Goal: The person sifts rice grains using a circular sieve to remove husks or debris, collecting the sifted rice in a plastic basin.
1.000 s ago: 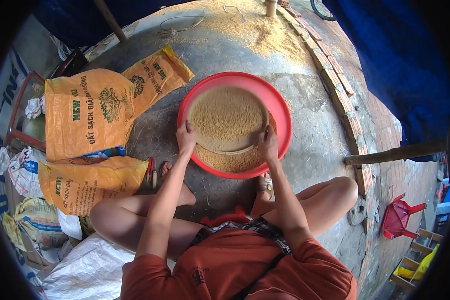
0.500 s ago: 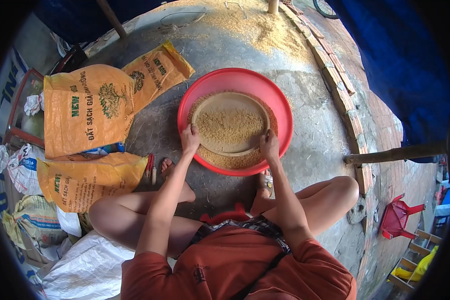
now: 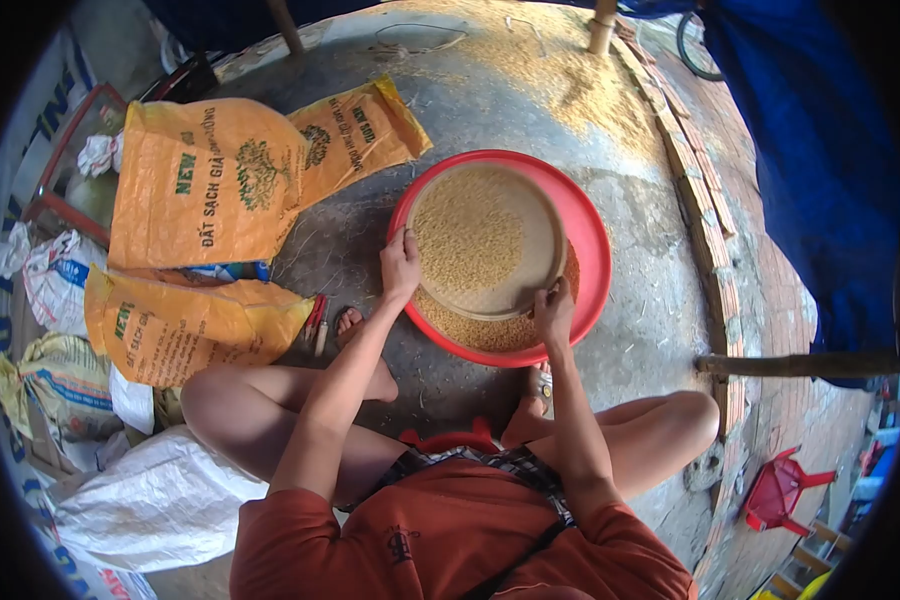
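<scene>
A round sieve (image 3: 542,215) with a pale rim is gripped at both sides, over a wide red basin (image 3: 592,250). My left hand (image 3: 401,266) closes on the sieve's left edge. On the lower right edge, my right hand (image 3: 554,312) has its fingers wrapped round the rim. Golden grain (image 3: 468,240) lies spread in the sieve, mostly toward its left and middle. More grain (image 3: 480,335) shows in the basin below the sieve's near edge and at its right. The sieve hides the basin's upper left part.
Orange printed sacks (image 3: 205,180) lie at the left, with a second orange sack (image 3: 195,330) nearer my knee. A red-handled tool (image 3: 316,318) is by my foot. Grain (image 3: 570,80) covers the far floor. A brick border (image 3: 705,220) and wooden pole (image 3: 800,365) stand right; a red stool (image 3: 782,490) lies beyond.
The sieve has shifted toward the basin's upper left, and the grain in it has slid left. Both hands have moved with it. The whole view has also shifted a little.
</scene>
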A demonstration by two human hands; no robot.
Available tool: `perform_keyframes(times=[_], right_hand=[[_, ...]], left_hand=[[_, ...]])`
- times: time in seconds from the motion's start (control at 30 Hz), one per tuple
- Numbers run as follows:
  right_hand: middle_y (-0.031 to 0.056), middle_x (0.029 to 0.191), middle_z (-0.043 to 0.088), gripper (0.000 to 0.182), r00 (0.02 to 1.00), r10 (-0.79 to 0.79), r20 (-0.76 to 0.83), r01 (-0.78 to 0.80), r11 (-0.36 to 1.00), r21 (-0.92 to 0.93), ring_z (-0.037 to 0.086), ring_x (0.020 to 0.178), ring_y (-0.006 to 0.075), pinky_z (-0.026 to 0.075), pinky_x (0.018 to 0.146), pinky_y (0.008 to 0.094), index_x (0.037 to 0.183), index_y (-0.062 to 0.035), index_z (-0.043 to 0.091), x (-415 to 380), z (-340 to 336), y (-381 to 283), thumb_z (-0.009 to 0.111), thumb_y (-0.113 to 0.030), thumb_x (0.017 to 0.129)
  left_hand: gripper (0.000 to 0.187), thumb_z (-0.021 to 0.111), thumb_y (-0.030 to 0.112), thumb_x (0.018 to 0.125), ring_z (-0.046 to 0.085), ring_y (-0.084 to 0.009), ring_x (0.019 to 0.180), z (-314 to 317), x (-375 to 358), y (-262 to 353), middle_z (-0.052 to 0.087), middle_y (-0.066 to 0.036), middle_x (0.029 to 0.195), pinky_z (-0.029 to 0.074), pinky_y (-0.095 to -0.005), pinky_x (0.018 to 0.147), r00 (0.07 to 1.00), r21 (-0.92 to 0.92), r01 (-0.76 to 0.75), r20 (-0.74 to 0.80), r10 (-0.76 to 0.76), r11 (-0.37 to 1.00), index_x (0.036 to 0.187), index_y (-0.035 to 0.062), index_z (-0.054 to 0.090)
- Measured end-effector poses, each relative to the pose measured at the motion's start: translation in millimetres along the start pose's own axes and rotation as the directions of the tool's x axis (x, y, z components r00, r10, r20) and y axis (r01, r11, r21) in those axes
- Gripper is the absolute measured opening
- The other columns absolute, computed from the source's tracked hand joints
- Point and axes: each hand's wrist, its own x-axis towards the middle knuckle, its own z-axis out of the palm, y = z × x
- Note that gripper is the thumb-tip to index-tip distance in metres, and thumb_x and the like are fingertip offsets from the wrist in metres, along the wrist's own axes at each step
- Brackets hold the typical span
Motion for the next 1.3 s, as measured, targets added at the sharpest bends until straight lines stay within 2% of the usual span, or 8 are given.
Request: perform_keyframes(times=[0.1,0.27,0.43,0.67,0.87,1.1,1.23,1.3], right_hand=[[0.0205,0.069,0.054,0.035,0.983,-0.145,-0.112,0.151,0.987,0.047,0.056,0.062,0.0339,0.042,0.055,0.0410,0.107,0.0032,0.034,3.4,-6.2,-11.5,0.047,-0.009,0.076],[0.0211,0.069,0.054,0.040,0.977,-0.142,-0.157,0.144,0.990,0.004,0.055,0.063,0.0354,0.042,0.055,0.0424,0.111,0.0042,0.032,8.9,-10.2,-11.4,0.046,-0.008,0.076],[0.0210,0.065,0.055,0.037,0.995,-0.101,-0.013,0.099,0.987,-0.128,0.056,0.060,0.0349,0.042,0.055,0.0416,0.108,0.0039,0.038,1.0,-11.6,-3.4,0.047,-0.012,0.075],[0.0223,0.065,0.054,0.040,0.955,-0.233,-0.186,0.224,0.972,-0.064,0.055,0.060,0.0366,0.041,0.053,0.0429,0.110,0.0035,0.033,-2.3,-12.8,-35.8,0.046,-0.012,0.076],[0.0198,0.064,0.054,0.037,0.967,-0.249,-0.048,0.251,0.967,0.045,0.055,0.057,0.0340,0.042,0.053,0.0410,0.106,0.0030,0.035,-16.2,-16.0,-53.3,0.048,-0.011,0.075],[0.0215,0.068,0.057,0.031,1.000,0.030,-0.001,-0.030,1.000,0.009,0.058,0.064,0.0324,0.044,0.057,0.0384,0.095,0.0044,0.045,-4.4,-2.3,-20.6,0.050,-0.015,0.072],[0.0218,0.074,0.056,0.031,0.994,-0.054,-0.095,0.050,0.998,-0.040,0.058,0.069,0.0301,0.045,0.058,0.0378,0.096,0.0041,0.043,1.3,10.6,8.7,0.050,-0.015,0.072],[0.0173,0.082,0.054,0.030,0.984,0.179,0.007,-0.174,0.948,0.266,0.057,0.073,0.0248,0.046,0.058,0.0362,0.096,0.0017,0.042,6.3,25.0,31.4,0.050,-0.015,0.073]], left_hand=[[0.024,0.037,0.017,0.085,0.054,-0.0383,0.072,-9.7,2.1,36.6,0.054,-0.022,0.075,0.041,-0.0379,0.058,0.999,-0.075,-0.028,-0.043,0.025,0.997,0.091,-0.0021,0.050],[0.023,0.037,0.017,0.086,0.054,-0.0380,0.070,0.1,1.2,28.6,0.054,-0.021,0.072,0.041,-0.0388,0.056,0.998,-0.126,-0.031,-0.055,0.024,0.991,0.089,-0.0015,0.050],[0.024,0.036,0.016,0.084,0.052,-0.0398,0.073,12.2,-21.8,-18.1,0.055,-0.024,0.076,0.041,-0.0430,0.061,0.998,0.084,0.065,0.006,-0.065,0.994,0.091,-0.0012,0.051],[0.026,0.033,0.017,0.087,0.054,-0.0368,0.073,-3.9,0.5,18.2,0.055,-0.022,0.076,0.041,-0.0372,0.062,0.999,-0.044,0.043,-0.030,-0.044,0.998,0.094,-0.0007,0.050],[0.023,0.036,0.016,0.085,0.052,-0.0396,0.071,12.1,-20.5,-57.4,0.053,-0.023,0.071,0.039,-0.0406,0.060,0.996,-0.008,0.059,-0.064,-0.059,0.998,0.083,-0.0022,0.051],[0.023,0.038,0.017,0.083,0.051,-0.0399,0.072,1.0,-5.1,-32.4,0.053,-0.024,0.074,0.040,-0.0405,0.061,0.994,0.026,0.113,0.009,-0.113,0.993,0.082,-0.0030,0.050],[0.025,0.038,0.018,0.085,0.055,-0.0357,0.073,1.0,-1.3,-6.7,0.055,-0.022,0.075,0.041,-0.0374,0.062,0.999,0.044,0.028,-0.025,-0.027,0.999,0.089,-0.0027,0.051],[0.022,0.039,0.015,0.083,0.052,-0.0403,0.072,-1.7,3.6,13.5,0.054,-0.024,0.072,0.040,-0.0428,0.059,0.998,-0.049,-0.049,-0.049,0.047,0.998,0.088,-0.0020,0.051]])
